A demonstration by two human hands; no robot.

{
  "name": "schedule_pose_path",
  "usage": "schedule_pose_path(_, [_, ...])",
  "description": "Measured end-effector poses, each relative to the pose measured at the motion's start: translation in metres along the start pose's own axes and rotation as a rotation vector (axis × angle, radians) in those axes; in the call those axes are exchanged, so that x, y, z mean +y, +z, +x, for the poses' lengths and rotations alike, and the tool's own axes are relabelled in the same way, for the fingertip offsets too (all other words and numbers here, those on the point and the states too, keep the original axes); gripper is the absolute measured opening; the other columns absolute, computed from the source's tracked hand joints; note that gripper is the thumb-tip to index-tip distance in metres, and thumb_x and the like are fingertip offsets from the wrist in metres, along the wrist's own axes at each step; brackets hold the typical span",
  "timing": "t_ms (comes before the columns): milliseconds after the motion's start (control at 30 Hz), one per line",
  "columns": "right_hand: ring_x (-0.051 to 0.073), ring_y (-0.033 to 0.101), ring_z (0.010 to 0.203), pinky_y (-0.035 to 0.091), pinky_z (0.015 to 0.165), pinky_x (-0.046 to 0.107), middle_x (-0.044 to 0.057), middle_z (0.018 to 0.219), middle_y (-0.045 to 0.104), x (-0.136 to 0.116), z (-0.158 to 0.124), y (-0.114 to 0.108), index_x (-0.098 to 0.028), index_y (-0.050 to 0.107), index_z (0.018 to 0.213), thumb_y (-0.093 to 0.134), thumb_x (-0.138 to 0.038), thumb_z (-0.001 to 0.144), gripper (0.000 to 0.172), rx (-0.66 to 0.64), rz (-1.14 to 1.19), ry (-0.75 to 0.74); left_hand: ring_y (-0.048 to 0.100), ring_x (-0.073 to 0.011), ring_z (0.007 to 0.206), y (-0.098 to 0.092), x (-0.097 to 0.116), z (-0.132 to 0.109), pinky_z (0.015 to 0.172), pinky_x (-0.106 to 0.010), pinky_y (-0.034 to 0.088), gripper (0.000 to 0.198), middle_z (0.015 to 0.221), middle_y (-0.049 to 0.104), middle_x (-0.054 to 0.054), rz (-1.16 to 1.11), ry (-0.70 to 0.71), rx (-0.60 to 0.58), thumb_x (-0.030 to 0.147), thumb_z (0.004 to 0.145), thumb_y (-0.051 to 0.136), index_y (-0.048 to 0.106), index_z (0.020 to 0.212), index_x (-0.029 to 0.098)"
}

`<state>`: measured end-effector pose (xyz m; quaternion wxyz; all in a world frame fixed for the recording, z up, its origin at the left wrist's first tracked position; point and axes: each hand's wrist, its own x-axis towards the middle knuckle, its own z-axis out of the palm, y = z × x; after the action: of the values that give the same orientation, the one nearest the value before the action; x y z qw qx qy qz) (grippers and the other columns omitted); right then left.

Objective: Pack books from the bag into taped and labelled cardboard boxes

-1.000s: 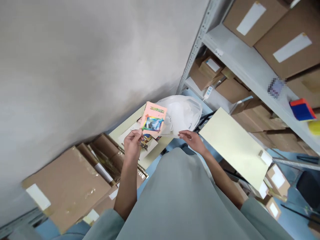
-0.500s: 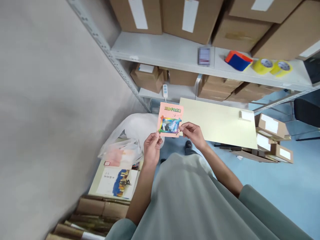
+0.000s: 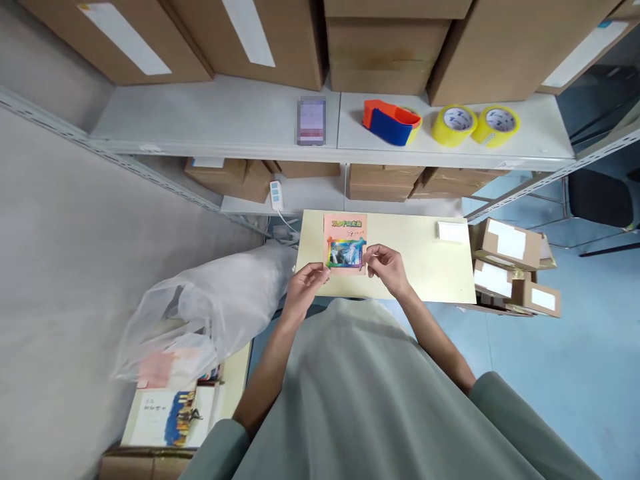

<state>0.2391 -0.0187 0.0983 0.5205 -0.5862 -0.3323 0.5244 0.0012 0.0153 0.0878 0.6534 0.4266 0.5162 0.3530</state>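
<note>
A small pink booklet [image 3: 345, 243] with a colourful picture on its cover is held upright over a pale yellow table [image 3: 420, 267]. My left hand [image 3: 305, 290] pinches its lower left corner. My right hand [image 3: 385, 267] pinches its lower right edge. Both hands sit close together just above the near edge of the table, in front of my grey-green clothing.
A clear plastic bag [image 3: 210, 313] lies to the left over books [image 3: 170, 410]. A grey metal shelf [image 3: 225, 120] holds cardboard boxes [image 3: 280, 33], a tape dispenser [image 3: 390, 121] and yellow tape rolls [image 3: 475, 125]. Small boxes [image 3: 515, 267] stand right of the table on a blue floor [image 3: 575, 367].
My view has swung right from the wall to face the shelf. My right hand has taken hold of the booklet, and both hands have brought it over the yellow table.
</note>
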Motion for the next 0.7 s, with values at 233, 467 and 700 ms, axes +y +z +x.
schedule_pose_path(233, [0.012,0.059,0.049,0.054,0.051,0.03,-0.002,0.072,0.07,0.005,0.02,-0.034,-0.024,0.066,0.081,0.085,-0.057,0.076,0.038,-0.069,0.008,0.037,0.07,-0.02,0.085,0.038,-0.003,0.05,0.081,-0.031,0.055,0.062,0.087,0.077,-0.006,-0.089,-0.065,-0.054,0.075,0.07,0.098,0.082,0.091,0.019])
schedule_pose_path(467, [0.013,0.06,0.054,0.053,0.056,0.03,-0.001,0.074,0.069,0.016,0.032,-0.048,-0.023,0.068,0.082,0.08,-0.054,0.08,0.033,-0.055,-0.008,0.039,0.065,-0.0171,0.079,0.052,0.002,0.059,0.077,-0.028,0.051,0.062,0.081,0.073,-0.002,0.014,-0.001,0.018,0.076,0.066,0.1,0.079,0.082,0.019])
schedule_pose_path(700, [0.018,0.066,0.066,0.058,0.069,0.035,0.005,0.095,0.079,0.018,0.036,-0.045,-0.026,0.07,0.09,0.075,-0.061,0.091,0.036,0.169,-0.336,-0.112,0.068,-0.0203,0.083,0.062,0.008,0.059,0.078,-0.03,0.054,0.057,0.087,0.078,-0.005,0.073,0.086,0.085,0.074,0.073,0.096,0.085,0.087,0.02])
